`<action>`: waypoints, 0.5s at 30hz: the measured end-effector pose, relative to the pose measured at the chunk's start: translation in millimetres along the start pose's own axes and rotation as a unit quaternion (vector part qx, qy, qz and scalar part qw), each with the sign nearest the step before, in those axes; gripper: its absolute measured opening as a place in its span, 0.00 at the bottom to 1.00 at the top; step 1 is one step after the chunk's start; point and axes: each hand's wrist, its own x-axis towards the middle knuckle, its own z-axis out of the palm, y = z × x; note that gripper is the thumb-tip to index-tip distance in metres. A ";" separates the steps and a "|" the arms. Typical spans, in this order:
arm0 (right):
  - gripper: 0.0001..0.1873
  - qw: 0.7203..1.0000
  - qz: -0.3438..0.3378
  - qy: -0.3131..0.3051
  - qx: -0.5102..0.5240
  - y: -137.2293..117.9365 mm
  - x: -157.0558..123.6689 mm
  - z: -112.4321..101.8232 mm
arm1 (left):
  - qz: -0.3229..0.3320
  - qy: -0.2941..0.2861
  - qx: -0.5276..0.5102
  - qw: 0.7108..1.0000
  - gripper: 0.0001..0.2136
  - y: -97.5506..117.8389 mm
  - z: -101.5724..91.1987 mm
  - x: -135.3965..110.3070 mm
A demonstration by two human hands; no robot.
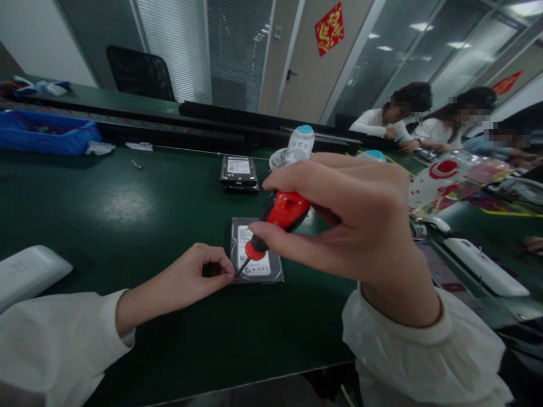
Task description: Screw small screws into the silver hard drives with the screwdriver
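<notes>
A hard drive (275, 265) lies flat on the green table, its white label facing up. My right hand (352, 215) is closed around the red and black handle of a screwdriver (288, 209). The shaft slants down to the left, and its tip is at the drive's near left corner. There my left hand (203, 265) has thumb and forefinger pinched together beside the tip, touching the drive's edge. Whatever lies between those fingertips, perhaps a screw, is too small to make out. Farther back sits a stack of hard drives (238, 167).
A blue bin (51, 133) with cables stands at the back left. White devices lie at the left edge (31, 274) and on the right (486, 265). Behind my right hand is a white and blue fan-like object (301, 144). Several people sit at the far right.
</notes>
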 end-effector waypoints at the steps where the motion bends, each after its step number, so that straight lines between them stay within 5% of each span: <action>1: 0.15 1.000 0.000 -0.003 0.001 -0.1 -0.3 -0.7 | 0.000 -0.001 0.001 1.000 0.07 -0.3 -0.1 0.2; 6: 0.13 0.998 -0.030 -0.050 0.010 -0.8 2.2 1.6 | 0.013 0.005 0.001 1.000 0.07 -3.1 0.3 0.1; 15: 0.14 1.000 -0.001 -0.020 0.001 4.8 2.6 5.0 | 0.005 0.000 0.012 1.000 0.07 0.2 -0.4 -0.5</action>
